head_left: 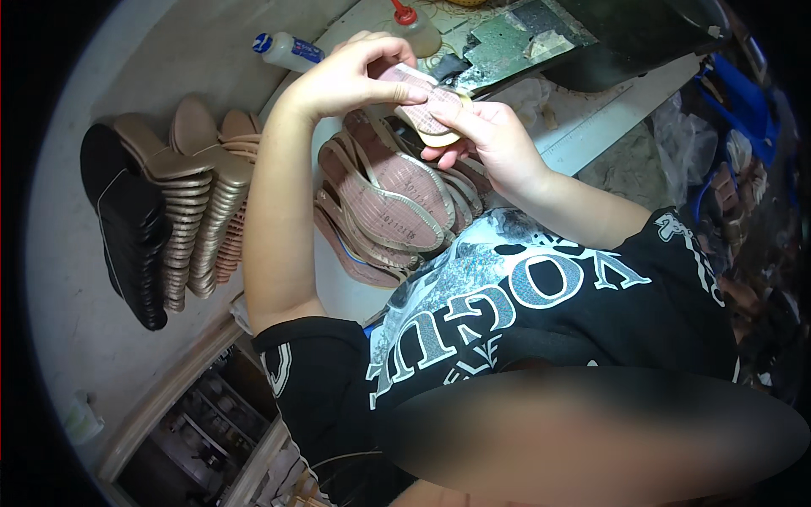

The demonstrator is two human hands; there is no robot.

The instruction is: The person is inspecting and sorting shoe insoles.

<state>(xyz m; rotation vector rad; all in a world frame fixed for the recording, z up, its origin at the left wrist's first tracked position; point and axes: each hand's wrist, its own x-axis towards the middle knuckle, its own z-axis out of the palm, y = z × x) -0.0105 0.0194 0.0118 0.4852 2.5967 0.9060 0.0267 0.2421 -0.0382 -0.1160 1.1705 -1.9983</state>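
Observation:
Both hands are up above the worktable, closed on one shoe insole (429,108) with a pinkish-brown ruled face and a pale edge. My left hand (363,76) grips its far end, thumb pressed on the face. At the nearer end my right hand (494,139) pinches it, thumb on top and fingers curled beneath. Below them lies a loose pile of similar insoles (384,203), pinkish-brown with cream rims, overlapping one another close to my shirt. The fingers of my left hand behind the insole are partly hidden.
On the left stand bundled stacks of black soles (127,228) and gold-beige soles (186,165). A white bottle with a blue cap (291,52) and a red-capped bottle (418,35) are beyond my hands. A worn green board (507,46) lies far right, near clear plastic (676,139).

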